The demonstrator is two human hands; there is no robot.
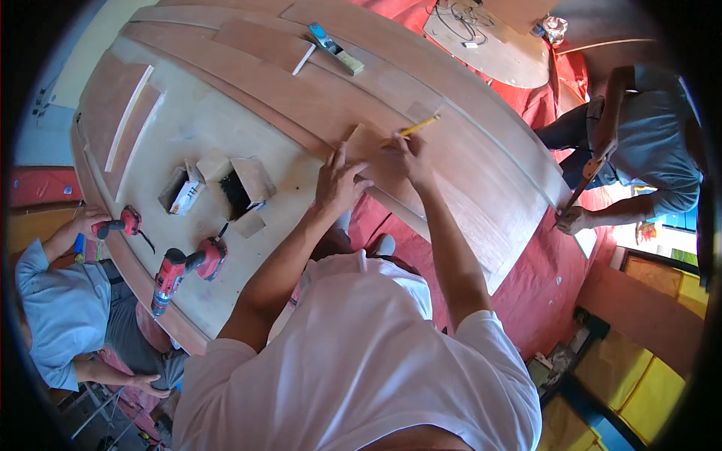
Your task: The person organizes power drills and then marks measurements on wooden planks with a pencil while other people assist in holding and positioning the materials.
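My right hand point(412, 159) is closed around a yellow pencil point(415, 128), held slanting over a thin wooden strip point(380, 159). My left hand point(342, 184) rests with its fingers apart at the strip's left edge, pressing on the wood. Under both hands lies a large curved hull-like form of reddish plywood planks point(459, 188). Farther up on the planking sits a hand plane point(336, 49) with a blue end and a pale end.
Two open cardboard boxes point(259, 180) and a red cordless drill point(171, 276) rest on the pale panel at left. A person at left holds a red power tool point(124, 223). Another person at right grips a handsaw point(589, 174) by the planking's edge. Red sheeting point(526, 319) covers the floor.
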